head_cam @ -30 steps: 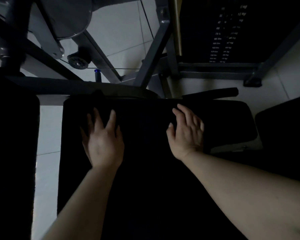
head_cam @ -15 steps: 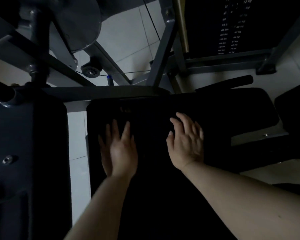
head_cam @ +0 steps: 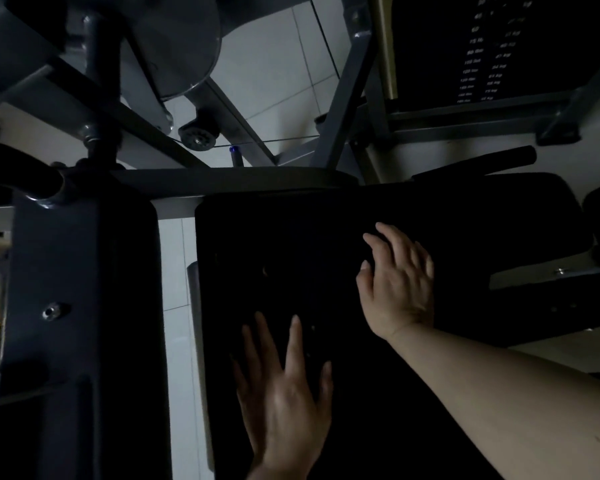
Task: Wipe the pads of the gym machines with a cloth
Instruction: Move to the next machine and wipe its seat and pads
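While the light is staying very dim, the black pad (head_cam: 291,244) is lying flat, its long axis running from the machine frame (head_cam: 222,178) towards the camera. The left hand (head_cam: 284,393) and the right hand (head_cam: 399,285) are pressing palm-down on it, fingers spread, gripping nothing visible. Whether a dark cloth is lying under them cannot be told. No containers are showing.

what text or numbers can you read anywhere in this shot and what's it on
Weight stack at upper right: two columns of small pale figures, one row per plate, that look like weights in lb and kg; too dim and blurred to quote any of them.
Black pad, frame and floor: no text visible.
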Demonstrator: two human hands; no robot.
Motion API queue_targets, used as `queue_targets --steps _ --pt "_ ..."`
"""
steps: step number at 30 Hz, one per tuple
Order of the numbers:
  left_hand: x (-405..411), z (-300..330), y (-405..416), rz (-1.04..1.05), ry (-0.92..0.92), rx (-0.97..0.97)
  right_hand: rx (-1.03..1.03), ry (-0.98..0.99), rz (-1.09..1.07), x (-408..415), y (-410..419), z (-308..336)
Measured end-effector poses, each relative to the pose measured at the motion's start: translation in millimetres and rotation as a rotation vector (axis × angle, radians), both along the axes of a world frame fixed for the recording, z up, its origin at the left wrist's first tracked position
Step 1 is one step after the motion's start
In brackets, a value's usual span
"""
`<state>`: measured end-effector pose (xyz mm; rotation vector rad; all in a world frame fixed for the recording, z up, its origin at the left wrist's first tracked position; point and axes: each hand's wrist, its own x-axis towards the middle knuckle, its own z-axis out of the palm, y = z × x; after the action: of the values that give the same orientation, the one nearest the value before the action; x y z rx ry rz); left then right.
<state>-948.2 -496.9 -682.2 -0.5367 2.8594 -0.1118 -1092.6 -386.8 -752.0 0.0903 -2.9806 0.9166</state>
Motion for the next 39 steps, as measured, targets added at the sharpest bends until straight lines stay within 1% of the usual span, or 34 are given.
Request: queue_targets --steps 2,5,6,8,10,12,15,18,20,22,25,27,29,33,35,37,39 --pt "-23 -8 -21 0.016 0.005 -0.077 0.006 -0.008 -0.002 0 -1 1" --pt "-87 -12 -55 0.097 0.097 -0.167 0.001 -0.004 0.003 -1 0 1" --pt "-112 -8 -65 0.143 0.104 -0.153 -0.007 -0.003 0.003 -2 0 1" --pt "-155 2 -80 0.302 0.113 -0.075 -0.015 -0.008 0.007 -1 0 2" --pt "-177 7 -87 0.387 0.162 -0.029 -0.015 -0.008 0.009 -2 0 2" --pt "-170 7 -82 0.382 0.186 -0.028 -0.022 -0.012 0.011 -2 1 2" --pt "-133 3 -59 0.344 0.198 -0.056 -0.016 -0.017 0.013 -2 1 3" --pt "-104 1 -42 0.34 0.154 -0.077 -0.009 -0.019 0.014 -2 1 3" --pt "-113 1 -51 0.311 0.106 -0.115 -0.012 -0.009 0.021 -1 1 3" --pt "-143 7 -73 0.315 0.078 -0.139 -0.023 -0.009 0.029 -1 2 2" --pt "-185 19 -100 0.421 0.124 -0.041 -0.026 -0.001 0.023 0 1 1" --pt "-186 18 -99 0.413 0.164 -0.03 -0.031 0.005 0.018 0 1 -1" --pt "-168 16 -91 0.396 0.184 -0.059 -0.033 0.02 0.023 0 1 -1" --pt "-97 6 -62 0.387 0.183 -0.128 -0.023 -0.012 0.024 -1 0 0" --pt "-65 1 -42 0.39 0.128 -0.121 -0.018 -0.004 0.021 0 0 1" --pt "-56 -1 -35 0.38 0.082 -0.132 -0.01 -0.005 0.021 1 0 1" --pt "-74 0 -46 0.401 0.072 -0.156 -0.002 0.002 0.02 1 0 1"
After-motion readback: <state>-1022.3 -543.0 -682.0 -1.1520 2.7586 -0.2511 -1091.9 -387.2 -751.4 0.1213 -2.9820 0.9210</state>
